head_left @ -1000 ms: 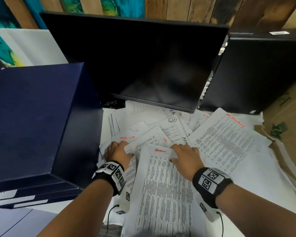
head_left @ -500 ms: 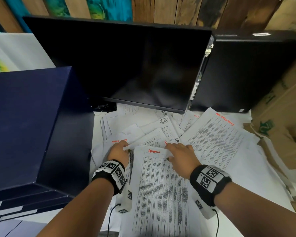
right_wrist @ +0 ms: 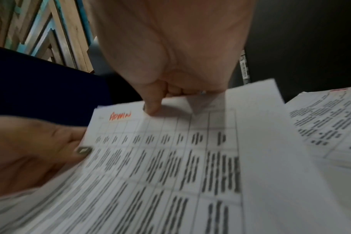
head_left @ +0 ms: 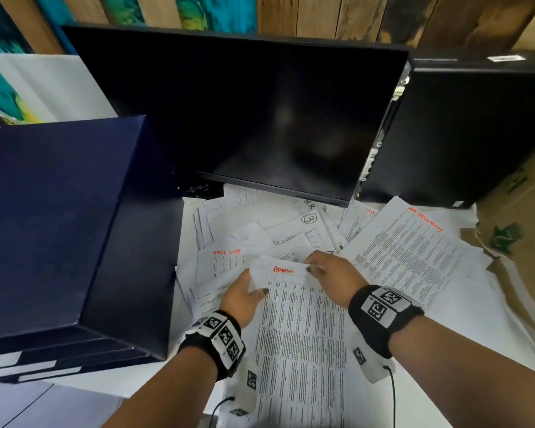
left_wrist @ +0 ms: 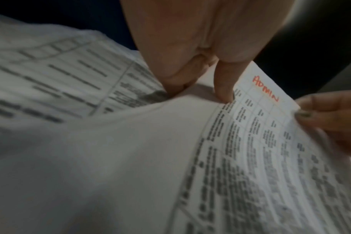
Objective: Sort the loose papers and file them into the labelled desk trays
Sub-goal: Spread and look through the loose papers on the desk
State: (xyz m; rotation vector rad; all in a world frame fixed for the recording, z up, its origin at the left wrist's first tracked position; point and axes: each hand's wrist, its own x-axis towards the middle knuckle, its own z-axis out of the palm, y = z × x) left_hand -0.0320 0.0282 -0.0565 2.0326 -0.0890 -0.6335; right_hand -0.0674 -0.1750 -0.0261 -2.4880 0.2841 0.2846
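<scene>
Presently, item: thin white printed sheet headed "ADMIN" in red (head_left: 294, 304), lifted at its top edge above the scattered paper pile (head_left: 408, 251), left hand (head_left: 243, 296) and right hand (head_left: 331, 274) pinching its upper corners; judged light, floppy, easily creased, best carried by both corners.

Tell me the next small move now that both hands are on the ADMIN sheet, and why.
Probably lift the ADMIN sheet clear of the pile and swing it left toward the trays. Left hand and right hand already pinch its top corners, and its top edge is raised off the other papers.
</scene>
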